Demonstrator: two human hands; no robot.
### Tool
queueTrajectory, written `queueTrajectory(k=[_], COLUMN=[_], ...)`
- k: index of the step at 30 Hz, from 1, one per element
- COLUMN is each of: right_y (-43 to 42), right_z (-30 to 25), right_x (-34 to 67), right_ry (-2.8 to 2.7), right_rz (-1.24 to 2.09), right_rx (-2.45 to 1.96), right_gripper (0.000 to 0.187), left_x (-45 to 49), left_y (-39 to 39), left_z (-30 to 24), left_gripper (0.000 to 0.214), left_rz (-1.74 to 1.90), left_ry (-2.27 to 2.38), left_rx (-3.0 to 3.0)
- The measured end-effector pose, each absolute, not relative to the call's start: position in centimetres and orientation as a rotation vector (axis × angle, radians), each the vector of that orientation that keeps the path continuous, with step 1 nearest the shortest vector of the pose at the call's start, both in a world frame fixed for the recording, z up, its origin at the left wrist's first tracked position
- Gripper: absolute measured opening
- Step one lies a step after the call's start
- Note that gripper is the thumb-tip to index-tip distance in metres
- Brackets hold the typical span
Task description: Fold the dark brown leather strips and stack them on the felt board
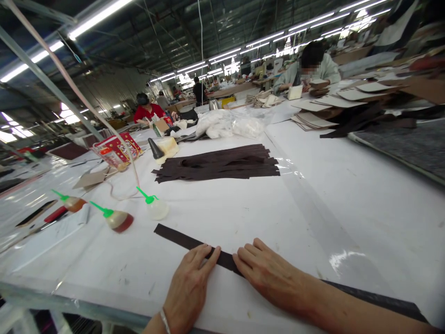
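A long dark brown strip (177, 237) lies flat on the white table (347, 195), running from the middle toward the lower right under my forearm. My left hand (189, 283) rests on it with fingers stretched flat. My right hand (267, 269) lies beside it, fingers also flat, pressing the same strip. A pile of the same dark strips (219, 163) sits further back in the middle of the table.
Three small glue bottles with green nozzles (116, 218) lie at the left. A red printed box (118, 147), a clear plastic bag (229, 124) and stacked cardboard pieces (333, 102) stand further back. Other people work at tables behind.
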State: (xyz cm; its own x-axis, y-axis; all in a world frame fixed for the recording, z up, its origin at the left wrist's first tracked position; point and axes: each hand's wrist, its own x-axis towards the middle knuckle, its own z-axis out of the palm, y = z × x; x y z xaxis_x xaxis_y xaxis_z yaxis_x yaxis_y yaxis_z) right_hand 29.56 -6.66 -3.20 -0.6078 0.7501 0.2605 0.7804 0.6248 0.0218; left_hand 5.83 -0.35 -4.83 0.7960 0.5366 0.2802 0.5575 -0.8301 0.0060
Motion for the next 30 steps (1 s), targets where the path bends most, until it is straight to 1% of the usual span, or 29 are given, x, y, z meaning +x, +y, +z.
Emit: queueTrajectory(k=[6, 11, 13, 15, 17, 18, 21, 24, 27, 30], right_y=[-9.0, -9.7, -9.5, -9.3, -9.0, -8.8, -8.7, -8.5, -7.9, -7.2], right_z=[-3.2, -2.9, -2.9, -3.0, -3.2, -3.4, -3.8, -3.8, -3.6, -3.2], right_x=[31.8, 32.9, 32.9, 32.7, 32.3, 32.1, 31.7, 31.3, 30.8, 30.2], right_ry=[-2.586, -2.5, -2.443, -2.386, -2.332, -2.309, -2.277, -2.272, -2.279, -2.304], right_rz=[-0.178, -0.048, 0.013, 0.042, 0.054, 0.064, 0.088, 0.08, 0.083, 0.171], right_rx=[-1.283, -1.338, -1.392, -1.454, -1.508, -1.531, -1.559, -1.579, -1.642, -1.723], right_gripper=[0.018, 0.02, 0.016, 0.01, 0.014, 0.017, 0.018, 0.019, 0.02, 0.014], left_x=[6.5, 6.8, 7.1, 7.7, 8.5, 8.9, 10.1, 10.3, 9.8, 9.4], left_y=[-0.8, -0.9, -0.9, -1.1, -1.5, -1.8, -2.7, -3.2, -3.3, -3.2], left_z=[-4.5, -4.1, -3.9, -3.5, -3.1, -2.8, -2.5, -2.9, -3.7, -4.1], left_gripper=[0.071, 0.074, 0.067, 0.053, 0.041, 0.038, 0.038, 0.039, 0.04, 0.041], left_rz=[-0.349, -0.363, -0.407, -0.486, -0.601, -0.662, -0.725, -0.575, -0.503, -0.49], left_ry=[-0.883, -0.883, -0.912, -0.965, -1.019, -1.028, -0.866, -0.654, -0.627, -0.604], left_rx=[-2.881, -2.872, -2.88, -2.845, -2.758, -2.727, -2.872, -3.069, -3.043, -3.02])
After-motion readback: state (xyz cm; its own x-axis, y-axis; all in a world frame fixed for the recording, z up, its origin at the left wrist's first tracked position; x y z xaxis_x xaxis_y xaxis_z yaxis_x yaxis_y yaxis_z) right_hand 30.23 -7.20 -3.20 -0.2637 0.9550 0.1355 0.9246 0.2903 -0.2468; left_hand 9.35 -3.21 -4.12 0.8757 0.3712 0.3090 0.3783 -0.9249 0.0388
